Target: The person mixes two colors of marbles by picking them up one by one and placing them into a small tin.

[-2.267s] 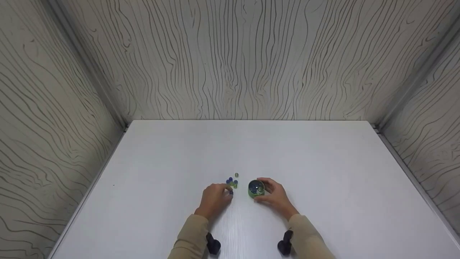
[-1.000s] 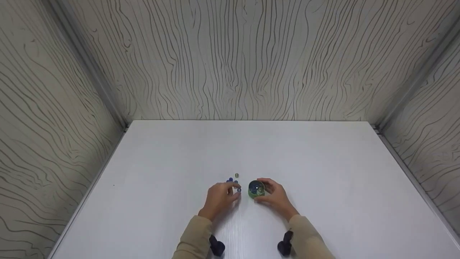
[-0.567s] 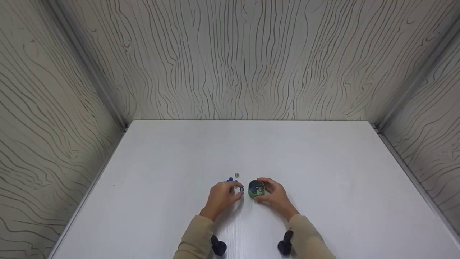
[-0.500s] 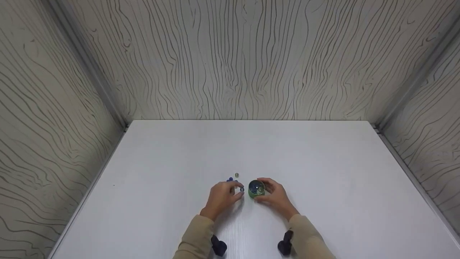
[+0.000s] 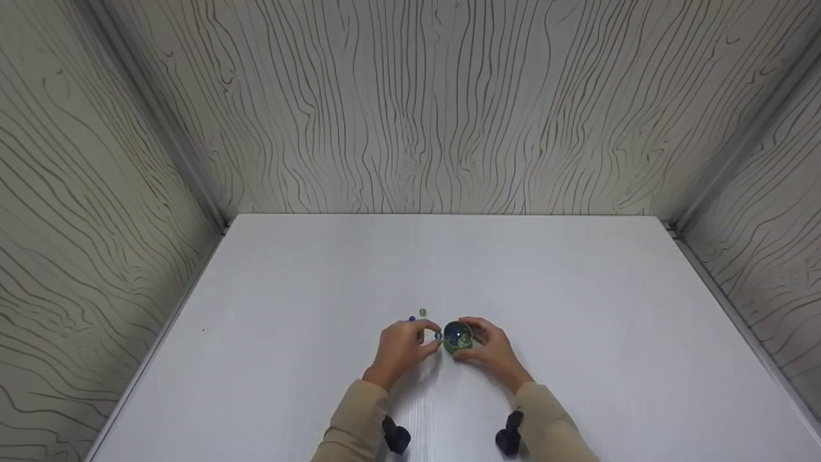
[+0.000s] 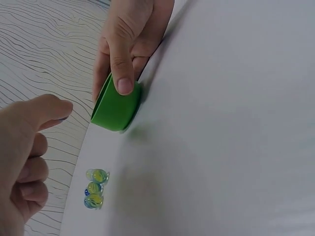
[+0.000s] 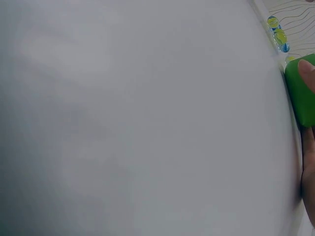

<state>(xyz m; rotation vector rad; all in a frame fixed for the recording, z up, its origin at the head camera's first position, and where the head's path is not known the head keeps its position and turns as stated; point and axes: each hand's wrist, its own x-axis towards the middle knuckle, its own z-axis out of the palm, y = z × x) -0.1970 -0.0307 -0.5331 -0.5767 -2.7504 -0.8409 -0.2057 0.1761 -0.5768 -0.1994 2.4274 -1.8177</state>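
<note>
Between thumb and forefinger of my left hand [image 5: 401,350] is a small blue marble [image 5: 438,335], at the left side of a small green bowl [image 6: 117,109]. My right hand [image 5: 495,351] grips that bowl from the right, thumb on the near wall, and blue and greenish marbles show inside it. In the left wrist view only a sliver of the held marble shows under the fingertip. Several glass marbles, yellow-and-blue swirled ones [image 6: 93,200] among them, lie on the table left of the bowl. From the head, my left hand covers most of these.
A pale marble [image 5: 423,312] and a blue marble [image 5: 412,319] lie just beyond my left hand. The white table [image 5: 308,276] meets a wood-patterned wall [image 5: 410,115] at the back and side walls left and right. Black wrist devices [image 5: 508,441] sit by both sleeves.
My left hand picked up a blue marble beside the group and has carried it rightward to the bowl's edge. My right hand and the bowl have hardly moved.
</note>
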